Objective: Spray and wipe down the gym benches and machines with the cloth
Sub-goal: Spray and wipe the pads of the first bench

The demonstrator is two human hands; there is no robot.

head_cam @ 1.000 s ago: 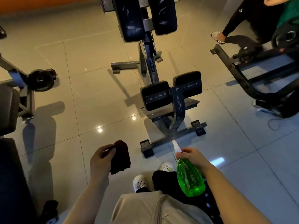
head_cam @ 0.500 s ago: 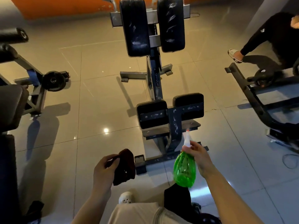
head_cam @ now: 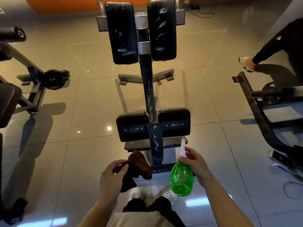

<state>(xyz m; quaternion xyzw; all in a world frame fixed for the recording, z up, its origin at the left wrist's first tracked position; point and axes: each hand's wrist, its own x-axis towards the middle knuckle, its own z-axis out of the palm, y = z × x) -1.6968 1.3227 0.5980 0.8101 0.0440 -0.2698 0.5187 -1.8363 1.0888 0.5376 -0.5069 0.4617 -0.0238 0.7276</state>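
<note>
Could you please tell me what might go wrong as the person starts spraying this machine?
Overspray from the green spray bottle may land on the glossy tiled floor and make it slippery near the person's shoes. The black cable lying by the orange wall could get wet.

Black pads (head_cam: pixel 121 31) w/ white scuff streaks on a grey-blue frame (head_cam: pixel 148 89), green translucent spray bottle (head_cam: pixel 181 177) w/ white nozzle & red tip, dark brown cloth (head_cam: pixel 139 166), glossy beige floor tiles (head_cam: pixel 91 102), orange wall strip (head_cam: pixel 65 4) at top left.
</note>
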